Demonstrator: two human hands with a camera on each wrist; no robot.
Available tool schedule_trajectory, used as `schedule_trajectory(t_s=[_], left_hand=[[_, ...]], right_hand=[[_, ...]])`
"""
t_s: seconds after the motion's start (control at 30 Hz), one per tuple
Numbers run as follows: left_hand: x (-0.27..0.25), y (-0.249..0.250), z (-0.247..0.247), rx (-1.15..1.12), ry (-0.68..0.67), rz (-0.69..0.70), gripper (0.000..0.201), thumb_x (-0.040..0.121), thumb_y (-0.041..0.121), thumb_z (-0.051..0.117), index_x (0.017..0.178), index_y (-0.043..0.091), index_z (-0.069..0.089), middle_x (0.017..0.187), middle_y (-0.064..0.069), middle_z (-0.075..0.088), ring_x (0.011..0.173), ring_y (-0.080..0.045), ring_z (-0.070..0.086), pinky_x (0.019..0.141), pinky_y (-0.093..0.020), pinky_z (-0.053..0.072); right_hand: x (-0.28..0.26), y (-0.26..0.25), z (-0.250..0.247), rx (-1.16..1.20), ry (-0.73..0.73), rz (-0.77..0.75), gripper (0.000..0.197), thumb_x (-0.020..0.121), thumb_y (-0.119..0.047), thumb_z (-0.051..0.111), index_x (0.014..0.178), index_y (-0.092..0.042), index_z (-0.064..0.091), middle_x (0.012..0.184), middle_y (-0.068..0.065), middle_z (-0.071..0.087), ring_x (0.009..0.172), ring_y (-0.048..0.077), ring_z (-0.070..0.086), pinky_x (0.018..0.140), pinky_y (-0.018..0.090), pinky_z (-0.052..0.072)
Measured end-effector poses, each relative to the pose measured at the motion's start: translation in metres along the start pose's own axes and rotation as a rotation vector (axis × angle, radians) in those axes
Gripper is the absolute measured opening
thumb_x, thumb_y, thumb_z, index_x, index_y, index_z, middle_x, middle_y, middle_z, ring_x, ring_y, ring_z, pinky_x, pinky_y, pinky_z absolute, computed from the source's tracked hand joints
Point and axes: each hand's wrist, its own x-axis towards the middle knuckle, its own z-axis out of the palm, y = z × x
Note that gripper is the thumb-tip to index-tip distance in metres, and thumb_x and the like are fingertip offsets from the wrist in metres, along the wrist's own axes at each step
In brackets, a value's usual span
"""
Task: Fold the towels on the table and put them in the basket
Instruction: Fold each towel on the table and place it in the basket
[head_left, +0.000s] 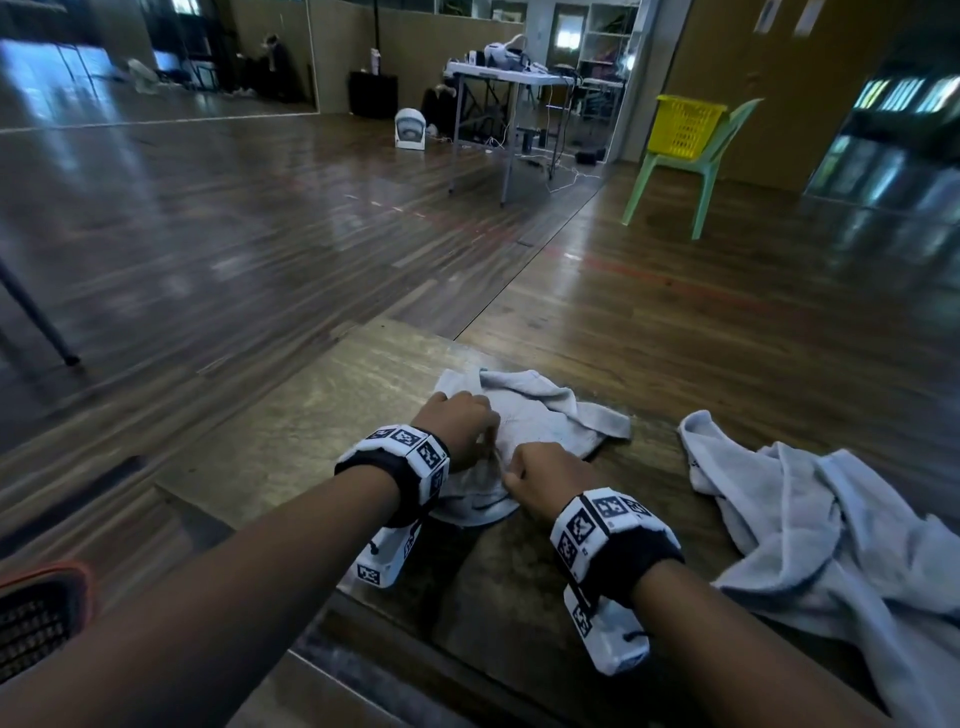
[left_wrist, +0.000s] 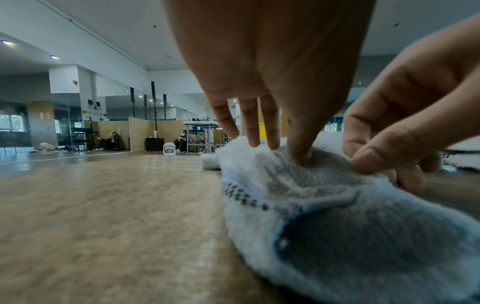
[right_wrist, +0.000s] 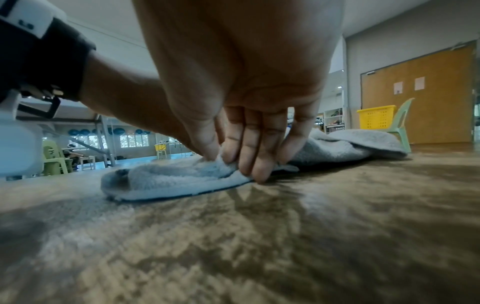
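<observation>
Mesh of an orange-rimmed object (head_left: 39, 618) shows at the far left edge of the head view, below the level of the wooden table (head_left: 291, 415); what it is cannot be told. Moving right, the left hand (head_left: 457, 426) comes down on a small crumpled pale grey towel (head_left: 540, 415) lying on the table; the left wrist view shows its fingertips (left_wrist: 301, 158) pressed into the cloth, with the thumb hidden, so a pinch is likely but not certain. Just beside it, the right hand (head_left: 550, 478) grips the near edge of the same towel, and the right wrist view shows the thumb and fingers (right_wrist: 257, 170) closed together on a raised fold of the fabric, with the fingertips reaching the tabletop. Both wrists wear black bands with white marker blocks. The towel is bunched, with a dark stitched border visible along its near rim. Further right, well apart from the hands, a second pale towel (head_left: 810, 509) lies rumpled on the table and spreads toward the near right corner. At the far right of the room, across the wooden floor, a yellow basket (head_left: 688, 127) sits on the seat of a pale green chair (head_left: 717, 156), well away from the table.
</observation>
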Motion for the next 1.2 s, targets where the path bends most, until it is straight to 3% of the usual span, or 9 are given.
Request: schedule_trajectory(t_s=[0.13,0.2,0.3,0.37,0.47,0.6,0.77,1.0,1.2], left_hand=[[-0.014,0.002,-0.007,0.001,0.020,0.042,0.011,0.089,0.031,0.055,0.097,0.025,0.061,0.113,0.006,0.058,0.114,-0.017,0.045,0.102,-0.040,0.027],[-0.023,0.005,-0.017,-0.047,0.026,0.055,0.009,0.090,0.032,0.054,0.095,0.026,0.058,0.107,0.008,0.060,0.113,-0.013,0.045,0.105,-0.045,0.016],[-0.036,0.014,-0.047,-0.051,0.046,0.091,0.007,0.091,0.030,0.052,0.095,0.026,0.056,0.102,0.007,0.061,0.110,-0.013,0.047,0.101,-0.048,0.011],[-0.045,0.022,-0.071,-0.052,0.065,0.107,0.009,0.092,0.030,0.050,0.097,0.026,0.056,0.100,0.008,0.062,0.108,-0.013,0.048,0.101,-0.046,0.010],[-0.060,0.033,-0.105,-0.064,0.122,0.135,0.009,0.092,0.030,0.049,0.098,0.027,0.055,0.100,0.010,0.062,0.109,-0.012,0.047,0.101,-0.044,0.010],[-0.085,0.049,-0.153,-0.049,0.212,0.162,0.011,0.092,0.034,0.049,0.100,0.029,0.055,0.102,0.010,0.063,0.107,-0.011,0.049,0.102,-0.042,0.011],[-0.112,0.072,-0.202,-0.022,0.344,0.214,0.017,0.091,0.043,0.047,0.101,0.031,0.056,0.100,0.008,0.060,0.100,-0.014,0.052,0.091,-0.037,0.018],[-0.150,0.100,-0.244,0.236,0.290,0.265,0.014,0.089,0.034,0.047,0.089,0.024,0.057,0.098,0.004,0.061,0.104,-0.017,0.043,0.087,-0.040,0.022],[-0.171,0.072,-0.234,0.146,0.314,0.154,0.048,0.069,0.056,0.019,0.080,0.023,0.051,0.093,-0.002,0.065,0.093,-0.021,0.057,0.066,-0.035,0.009]], right_hand=[[-0.019,-0.001,-0.004,0.031,-0.070,-0.001,0.028,0.091,-0.027,0.043,0.065,-0.020,0.037,0.070,0.000,0.045,0.073,0.024,0.048,0.060,0.030,0.036],[-0.033,-0.002,-0.010,0.074,-0.032,-0.002,0.016,0.091,-0.032,0.044,0.083,-0.018,0.047,0.087,0.003,0.056,0.078,0.025,0.054,0.066,0.031,0.040],[-0.052,-0.002,-0.027,0.165,0.013,-0.002,0.029,0.090,-0.040,0.049,0.108,-0.017,0.046,0.102,0.005,0.061,0.082,0.022,0.055,0.063,0.030,0.040],[-0.065,-0.002,-0.044,0.152,0.030,-0.025,0.016,0.092,-0.038,0.047,0.094,-0.023,0.047,0.093,0.002,0.058,0.075,0.018,0.050,0.060,0.029,0.037],[-0.089,-0.003,-0.074,0.130,0.072,-0.059,0.028,0.092,-0.027,0.044,0.065,-0.027,0.036,0.071,-0.005,0.044,0.061,0.013,0.042,0.061,0.032,0.036],[-0.131,-0.004,-0.125,0.132,0.163,-0.072,0.022,0.091,-0.031,0.049,0.070,-0.024,0.046,0.074,-0.002,0.052,0.076,0.022,0.054,0.066,0.033,0.039],[-0.197,-0.010,-0.185,0.156,0.314,-0.116,0.024,0.092,-0.029,0.055,0.070,-0.022,0.050,0.065,-0.003,0.049,0.062,0.013,0.046,0.053,0.025,0.029],[-0.269,-0.004,-0.243,0.178,0.479,-0.171,0.014,0.088,-0.018,0.060,0.091,-0.005,0.066,0.090,0.011,0.067,0.084,0.024,0.059,0.069,0.031,0.044],[-0.302,0.012,-0.267,0.352,0.652,-0.193,0.002,0.084,-0.009,0.064,0.084,-0.008,0.066,0.079,0.007,0.064,0.071,0.017,0.055,0.061,0.024,0.041]])
